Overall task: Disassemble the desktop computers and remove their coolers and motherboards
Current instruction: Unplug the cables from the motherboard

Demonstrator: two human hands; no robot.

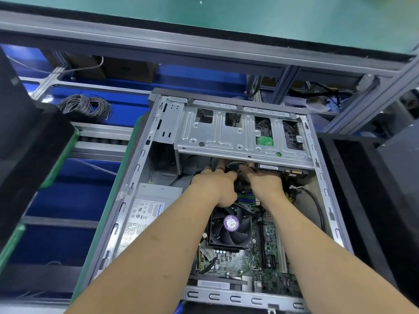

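Reaching into the open grey steel computer case (145, 155), the left hand (215, 181) and right hand (264, 181) are meeting under the silver drive cage (226, 137) — fingers hidden, grip unclear — beyond the black cooler fan (230, 226) sitting on the green motherboard (269, 264).

Both arms reach forward, left hand (214, 182) beside right hand (264, 181), fingers curled.

a blue brand word beginning "hunt" heads the power supply label (145, 214); the cooler fan's purple sticker (230, 223) stays unreadable.
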